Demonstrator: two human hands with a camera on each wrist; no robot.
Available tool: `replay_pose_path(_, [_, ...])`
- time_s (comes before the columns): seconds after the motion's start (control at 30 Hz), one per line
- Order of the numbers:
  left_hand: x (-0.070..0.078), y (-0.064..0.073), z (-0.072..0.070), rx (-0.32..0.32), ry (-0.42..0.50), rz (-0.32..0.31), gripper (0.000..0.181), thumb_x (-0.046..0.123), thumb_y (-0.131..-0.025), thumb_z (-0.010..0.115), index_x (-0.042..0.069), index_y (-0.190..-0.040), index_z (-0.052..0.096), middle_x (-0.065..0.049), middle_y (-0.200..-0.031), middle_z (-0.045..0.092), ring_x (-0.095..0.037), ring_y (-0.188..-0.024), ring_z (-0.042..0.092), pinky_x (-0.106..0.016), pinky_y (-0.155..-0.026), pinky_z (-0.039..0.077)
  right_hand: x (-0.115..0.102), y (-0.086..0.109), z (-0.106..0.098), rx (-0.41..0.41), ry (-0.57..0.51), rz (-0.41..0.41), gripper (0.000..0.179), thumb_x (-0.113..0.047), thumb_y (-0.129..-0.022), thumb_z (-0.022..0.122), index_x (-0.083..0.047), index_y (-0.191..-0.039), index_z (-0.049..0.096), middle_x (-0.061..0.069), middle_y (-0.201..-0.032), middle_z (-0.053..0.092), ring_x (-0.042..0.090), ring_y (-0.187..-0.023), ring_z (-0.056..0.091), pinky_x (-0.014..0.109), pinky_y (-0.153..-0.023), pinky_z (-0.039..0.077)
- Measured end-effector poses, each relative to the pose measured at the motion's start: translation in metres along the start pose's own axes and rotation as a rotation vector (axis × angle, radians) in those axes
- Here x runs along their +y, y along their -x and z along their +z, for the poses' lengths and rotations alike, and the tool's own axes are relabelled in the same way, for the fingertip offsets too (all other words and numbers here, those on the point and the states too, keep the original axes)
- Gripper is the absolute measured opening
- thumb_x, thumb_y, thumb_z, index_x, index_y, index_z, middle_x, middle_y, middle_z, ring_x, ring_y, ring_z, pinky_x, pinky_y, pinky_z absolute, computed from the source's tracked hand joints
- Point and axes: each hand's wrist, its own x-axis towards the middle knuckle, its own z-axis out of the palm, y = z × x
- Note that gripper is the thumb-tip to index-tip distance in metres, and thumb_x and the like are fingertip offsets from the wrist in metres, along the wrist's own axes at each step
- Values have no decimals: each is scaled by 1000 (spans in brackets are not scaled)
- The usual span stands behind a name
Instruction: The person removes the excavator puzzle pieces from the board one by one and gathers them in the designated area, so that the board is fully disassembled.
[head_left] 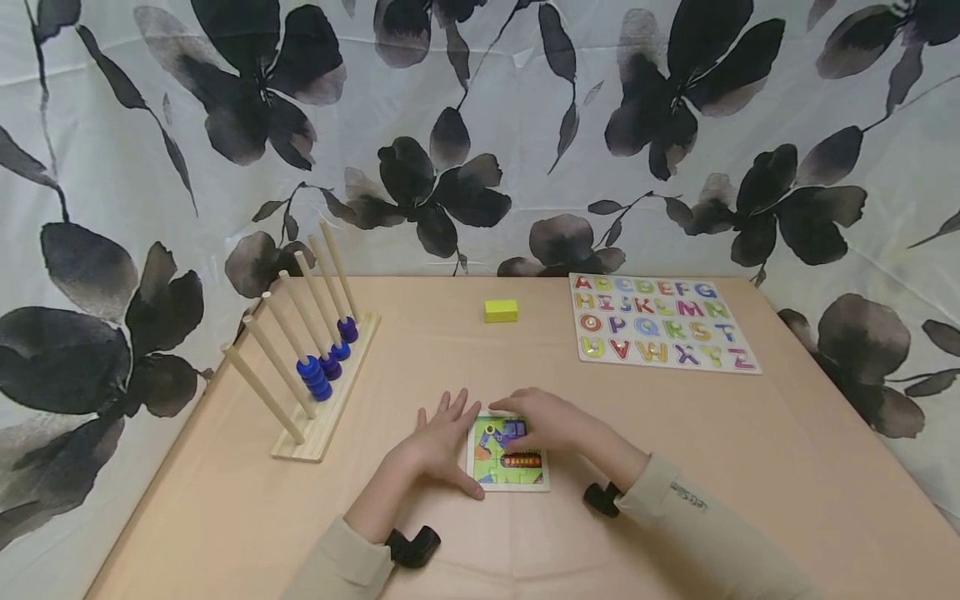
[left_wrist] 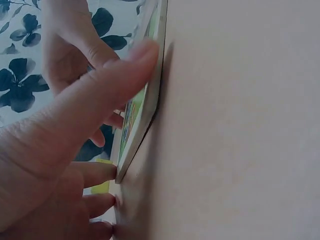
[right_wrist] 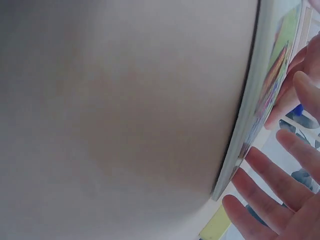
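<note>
A small jigsaw puzzle (head_left: 510, 475) in a pale frame lies flat on the table, its picture showing a purple vehicle and a red part. At its left side spreads my left hand (head_left: 433, 450); the thumb is at the near left corner and the index fingertip at the far left corner. In the left wrist view that thumb (left_wrist: 100, 92) overlaps the frame's edge. My right hand (head_left: 551, 421) hovers over the puzzle's right part, fingertips near the far edge, hiding some of the picture. Its fingers (right_wrist: 272, 200) are spread and hold nothing in the right wrist view.
On the left stands a wooden peg rack (head_left: 315, 442) with tall rods and blue rings on some. A yellow block (head_left: 501, 311) lies near the back edge. An alphabet board (head_left: 667, 321) is at the back right. Floral cloth (head_left: 480, 108) hangs behind the table.
</note>
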Motion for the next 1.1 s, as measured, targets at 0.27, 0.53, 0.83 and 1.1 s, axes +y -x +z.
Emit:
replay_pose_path(0.27, [0, -3, 0, 32, 28, 14, 118, 47, -50, 86, 3, -142, 28, -19, -150, 11, -37, -137, 5, -61, -104, 8, -4, -10, 2, 4, 61, -8, 53, -32, -77, 73, -17, -124, 58, 5, -110, 56, 14, -90, 50, 32, -81, 47])
replay_pose_path(0.53, [-6, -9, -7, 66, 23, 6, 115, 47, -48, 87, 6, -141, 32, -20, -150, 12, -40, -136, 6, -64, -102, 10, -4, -27, -6, -5, 69, 2, 43, -28, -82, 69, -20, -123, 59, 8, -108, 55, 17, -88, 48, 33, -78, 46])
replay_pose_path(0.83, [-11, -14, -12, 60, 56, -28, 115, 45, -47, 88, 10, -142, 32, -20, -150, 11, -40, -136, 5, -64, -102, 8, -6, -40, -10, -55, 92, 22, 41, -26, -83, 68, -23, -123, 59, 8, -108, 51, 17, -88, 46, 31, -74, 44])
replay_pose_path(1.1, [-12, -15, -10, 66, 96, -39, 116, 42, -47, 89, 9, -141, 30, -19, -150, 13, -38, -137, 5, -64, -102, 7, -13, -49, -11, -110, 171, 20, 43, -20, -80, 71, -23, -120, 57, 7, -107, 53, 19, -91, 49, 35, -76, 48])
